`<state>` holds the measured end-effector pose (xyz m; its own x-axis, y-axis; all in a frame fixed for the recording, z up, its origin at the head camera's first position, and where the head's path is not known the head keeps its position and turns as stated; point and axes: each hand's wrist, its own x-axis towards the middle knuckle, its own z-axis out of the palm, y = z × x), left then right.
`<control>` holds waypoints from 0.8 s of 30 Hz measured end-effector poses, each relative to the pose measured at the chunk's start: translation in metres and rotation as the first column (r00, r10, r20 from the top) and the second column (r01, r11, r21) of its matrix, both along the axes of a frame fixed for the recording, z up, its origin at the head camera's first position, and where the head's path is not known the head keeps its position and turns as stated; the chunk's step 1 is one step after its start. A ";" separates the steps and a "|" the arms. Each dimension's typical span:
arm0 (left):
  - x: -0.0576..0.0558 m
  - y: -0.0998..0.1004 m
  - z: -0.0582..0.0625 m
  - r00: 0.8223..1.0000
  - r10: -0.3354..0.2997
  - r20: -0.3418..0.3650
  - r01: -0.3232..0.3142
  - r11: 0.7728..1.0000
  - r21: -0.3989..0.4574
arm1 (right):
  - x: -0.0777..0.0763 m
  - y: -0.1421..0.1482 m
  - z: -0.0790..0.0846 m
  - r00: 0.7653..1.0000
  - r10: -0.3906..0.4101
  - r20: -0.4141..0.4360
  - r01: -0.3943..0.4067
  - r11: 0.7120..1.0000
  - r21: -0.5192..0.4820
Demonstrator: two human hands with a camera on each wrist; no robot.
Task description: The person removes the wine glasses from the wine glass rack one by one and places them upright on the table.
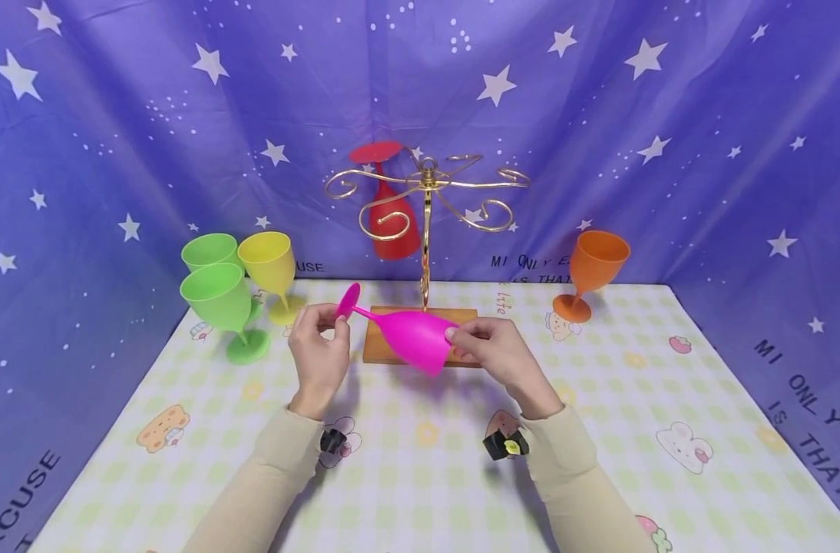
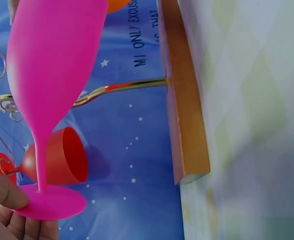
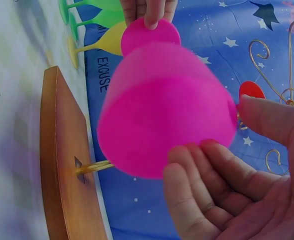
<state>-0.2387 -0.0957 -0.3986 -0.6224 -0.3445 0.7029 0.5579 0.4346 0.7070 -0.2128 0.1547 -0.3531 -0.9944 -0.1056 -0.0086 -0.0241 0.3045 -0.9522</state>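
A magenta goblet (image 1: pixel 415 338) is held tilted on its side above the table, its foot to the left and its mouth to the lower right. My left hand (image 1: pixel 321 349) pinches the goblet's round foot between thumb and fingers, as the left wrist view shows closely. At the other end my right hand (image 1: pixel 497 349) grips the rim, thumb on one side and fingers on the other. Behind the goblet stands a gold wire rack (image 1: pixel 427 230) with curled arms on a wooden base (image 1: pixel 385 349). A red goblet (image 1: pixel 395 226) hangs upside down from one back-left arm.
Two green goblets (image 1: pixel 216 296) and a yellow goblet (image 1: pixel 269 261) stand upright at the left. An orange goblet (image 1: pixel 598 261) stands at the back right. A checked cloth (image 1: pixel 420 491) covers the table, and a purple star-patterned curtain (image 1: pixel 420 69) surrounds its back and sides.
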 end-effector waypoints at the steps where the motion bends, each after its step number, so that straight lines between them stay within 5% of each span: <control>1: 0.000 0.001 -0.001 1.000 -0.006 0.008 0.006 1.000 0.006 | 0.000 0.000 0.000 1.000 -0.013 -0.003 0.013 1.000 -0.009; 10: 0.006 0.012 -0.005 0.997 -0.050 0.064 0.048 0.998 0.043 | 0.002 -0.001 0.004 0.998 -0.065 -0.015 0.061 0.981 -0.186; 14: 0.014 0.018 0.003 0.993 -0.072 0.095 0.068 0.997 0.041 | 0.005 -0.002 0.007 0.995 -0.089 -0.049 0.079 0.981 -0.179; 24: 0.010 0.021 -0.010 0.976 -0.144 0.164 0.150 0.988 -0.026 | 0.007 0.000 0.014 0.971 -0.191 -0.141 0.168 0.973 -0.158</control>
